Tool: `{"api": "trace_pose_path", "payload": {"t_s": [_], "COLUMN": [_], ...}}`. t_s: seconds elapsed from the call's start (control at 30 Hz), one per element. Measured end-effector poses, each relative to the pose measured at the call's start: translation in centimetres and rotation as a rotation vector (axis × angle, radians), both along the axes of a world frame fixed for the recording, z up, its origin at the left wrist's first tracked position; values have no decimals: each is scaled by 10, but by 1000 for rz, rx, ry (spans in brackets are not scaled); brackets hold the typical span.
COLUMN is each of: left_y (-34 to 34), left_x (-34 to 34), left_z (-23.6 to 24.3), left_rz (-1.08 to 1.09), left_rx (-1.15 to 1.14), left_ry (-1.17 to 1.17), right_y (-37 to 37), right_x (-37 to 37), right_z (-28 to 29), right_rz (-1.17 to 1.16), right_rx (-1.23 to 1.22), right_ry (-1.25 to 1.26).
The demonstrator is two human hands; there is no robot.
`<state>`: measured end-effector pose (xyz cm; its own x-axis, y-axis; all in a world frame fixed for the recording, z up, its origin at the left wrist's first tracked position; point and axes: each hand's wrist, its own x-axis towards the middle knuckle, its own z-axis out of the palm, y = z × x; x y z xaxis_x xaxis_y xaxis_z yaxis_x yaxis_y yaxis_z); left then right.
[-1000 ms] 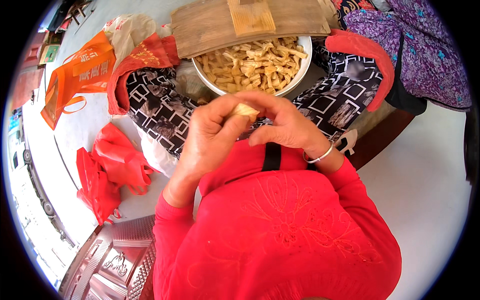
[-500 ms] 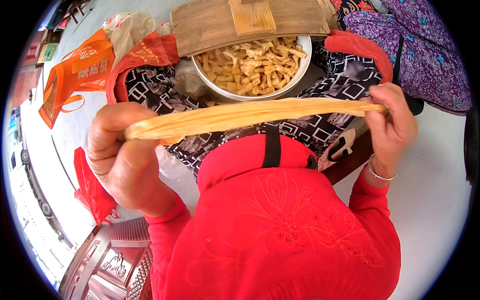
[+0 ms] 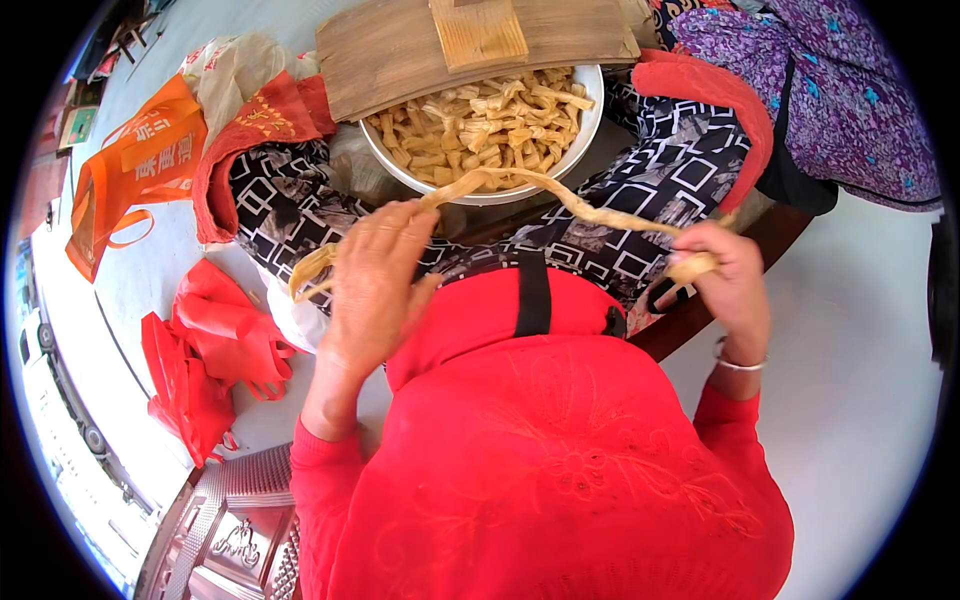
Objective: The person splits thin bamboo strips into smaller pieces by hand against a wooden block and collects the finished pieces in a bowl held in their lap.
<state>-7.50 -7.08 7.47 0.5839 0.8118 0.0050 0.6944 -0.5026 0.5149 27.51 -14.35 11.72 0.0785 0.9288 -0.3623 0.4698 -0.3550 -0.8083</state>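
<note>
Curled closed right of the bowl [image 3: 593, 115], my right hand [image 3: 728, 275] held the strip [image 3: 602, 214], likely light, soft, best end-held; left hand [image 3: 375, 270], I couldn't tell.

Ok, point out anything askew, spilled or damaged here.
The wooden board stands out: its near edge slants in this view, and it hides the far rim of the round basin. A red bag also lies crumpled at left. I see no clear spill or damage.
</note>
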Motion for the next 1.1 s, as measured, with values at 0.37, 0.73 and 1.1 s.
{"api": "trace_pose_path", "payload": {"t_s": [0.37,0.73,1.1], "left_y": [9,14,39], "left_x": [15,-87,77], "left_z": [-7,-6,7], "left_rz": [318,685,-208], "left_rx": [-767,-15,50], "left_ry": [-663,419,-246], "right_y": [65,44,77], "right_x": [-70,-12,-48], "right_z": [-28,-29,-36], "right_rz": [394,472,480], "right_rx": [195,263,137], "right_ry": [3,-537,-33]}}
